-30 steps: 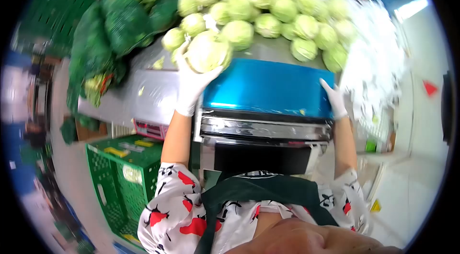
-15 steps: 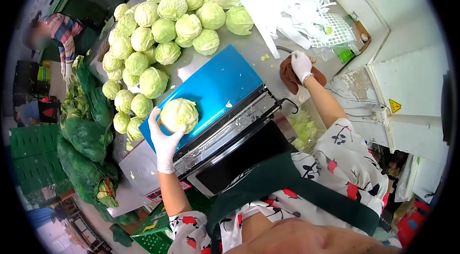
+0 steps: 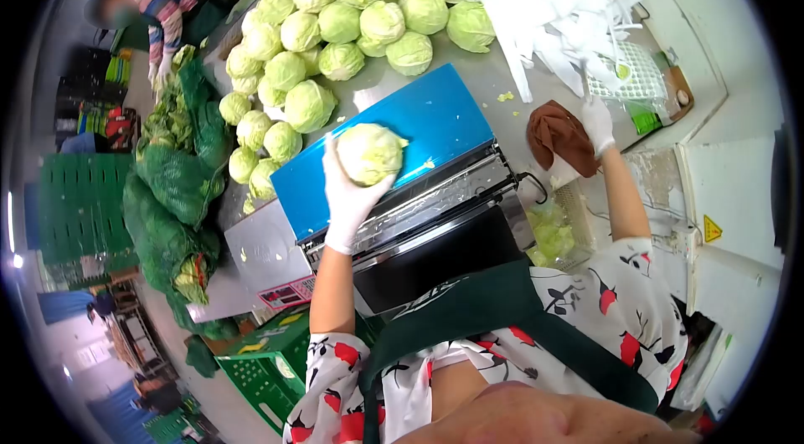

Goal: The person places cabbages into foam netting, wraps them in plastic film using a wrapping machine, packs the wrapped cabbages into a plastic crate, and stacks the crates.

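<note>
My left hand (image 3: 350, 203), in a white glove, is wrapped round the lower left side of a pale green cabbage (image 3: 368, 154). The cabbage rests on or just over the blue top (image 3: 444, 113) of a wrapping machine with clear film along its front. My right hand (image 3: 598, 124), also gloved, is beside a crumpled brown cloth (image 3: 556, 136), just below the pile of white net sleeves (image 3: 553, 4). Its fingers look closed around something thin and greyish that I cannot make out.
Several cabbages (image 3: 339, 23) are heaped on the metal table behind the machine. Green mesh sacks (image 3: 172, 180) lie at the left, near a co-worker in a striped top (image 3: 159, 0). A basket of leaf scraps (image 3: 548, 230) stands right of the machine; a green crate (image 3: 264, 369) is below left.
My right hand has left the brown cloth and moved right, towards the white sleeves. My left hand still holds the cabbage on the blue top. The whole view has shifted.
</note>
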### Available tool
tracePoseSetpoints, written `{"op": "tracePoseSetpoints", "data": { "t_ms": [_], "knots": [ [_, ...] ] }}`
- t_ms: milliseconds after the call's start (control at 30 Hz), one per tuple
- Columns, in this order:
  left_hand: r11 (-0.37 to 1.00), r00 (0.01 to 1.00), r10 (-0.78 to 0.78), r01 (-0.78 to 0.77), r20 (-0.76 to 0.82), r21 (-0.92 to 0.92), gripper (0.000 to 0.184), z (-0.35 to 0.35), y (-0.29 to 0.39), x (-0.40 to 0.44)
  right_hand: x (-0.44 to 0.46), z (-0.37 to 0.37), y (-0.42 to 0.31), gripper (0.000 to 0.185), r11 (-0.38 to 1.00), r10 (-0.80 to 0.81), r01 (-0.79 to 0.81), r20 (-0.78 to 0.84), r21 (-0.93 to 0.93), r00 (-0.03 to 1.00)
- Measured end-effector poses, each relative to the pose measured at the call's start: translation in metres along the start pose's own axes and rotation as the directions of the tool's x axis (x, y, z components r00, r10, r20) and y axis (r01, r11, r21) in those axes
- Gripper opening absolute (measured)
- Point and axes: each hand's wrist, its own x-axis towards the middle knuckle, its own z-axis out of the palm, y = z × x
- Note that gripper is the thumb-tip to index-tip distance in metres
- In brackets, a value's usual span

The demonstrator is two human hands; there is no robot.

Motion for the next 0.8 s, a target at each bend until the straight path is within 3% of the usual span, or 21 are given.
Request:
{"op": "tracePoseSetpoints", "data": {
  "t_ms": [33, 67, 100, 133, 167, 200, 267, 333, 367, 433, 733, 800],
  "knots": [
    [1.0, 0.999, 0.011, -0.012, 0.037, 0.027, 0.117, 0.004, 0.008, -0.001, -0.017, -0.012, -0.014, 0.018, 0.955, 0.078, -0.1, 0.086, 0.279, 0.993],
    [0.997, 0.998, 0.026, -0.03, 0.056, 0.065, 0.115, 0.007, 0.012, 0.001, -0.038, -0.025, -0.033, 0.017, 0.825, 0.132, -0.217, 0.195, 0.522, 0.972],
    [0.994, 0.996, 0.042, -0.05, 0.077, 0.102, 0.114, 0.011, 0.015, 0.004, -0.071, -0.032, -0.083, 0.016, 0.523, 0.162, -0.314, 0.269, 0.792, 0.949],
    [0.992, 0.995, 0.032, -0.044, 0.093, 0.121, 0.111, 0.011, 0.022, 0.007, -0.094, -0.043, -0.119, 0.027, 0.514, 0.051, -0.382, 0.417, 0.768, 0.908],
    [0.984, 0.994, 0.032, -0.05, 0.103, 0.172, 0.113, 0.011, 0.029, 0.009, -0.111, -0.037, -0.146, 0.021, 0.547, -0.03, -0.383, 0.475, 0.744, 0.88],
    [0.978, 0.993, 0.019, -0.043, 0.12, 0.202, 0.113, 0.012, 0.034, 0.011, -0.129, -0.042, -0.176, 0.028, 0.582, -0.207, -0.331, 0.528, 0.743, 0.823],
    [0.965, 0.988, -0.037, -0.005, 0.153, 0.264, 0.111, 0.015, 0.044, 0.014, -0.164, -0.045, -0.226, 0.045, 0.53, -0.421, -0.287, 0.541, 0.798, 0.728],
    [0.957, 0.988, -0.059, 0.016, 0.14, 0.29, 0.11, 0.02, 0.044, 0.011, -0.184, -0.039, -0.264, 0.049, 0.513, -0.516, -0.253, 0.53, 0.82, 0.673],
    [0.953, 0.988, -0.067, 0.023, 0.137, 0.303, 0.11, 0.022, 0.044, 0.01, -0.187, -0.027, -0.273, 0.055, 0.534, -0.585, -0.14, 0.484, 0.834, 0.651],
    [0.952, 0.994, -0.057, 0.025, 0.097, 0.304, 0.111, 0.023, 0.046, 0.006, -0.193, -0.019, -0.29, 0.059, 0.536, -0.612, -0.173, 0.522, 0.826, 0.594],
    [0.96, 0.997, -0.062, 0.051, 0.035, 0.274, 0.108, 0.028, 0.042, 0.003, -0.193, -0.001, -0.314, 0.062, 0.675, -0.622, 0.185, 0.415, 0.715, 0.664],
    [0.957, 0.999, -0.049, 0.041, 0.02, 0.286, 0.107, 0.029, 0.04, 0.003, -0.188, -0.005, -0.32, 0.06, 0.69, -0.609, 0.16, 0.448, 0.705, 0.654]
  ]
}}
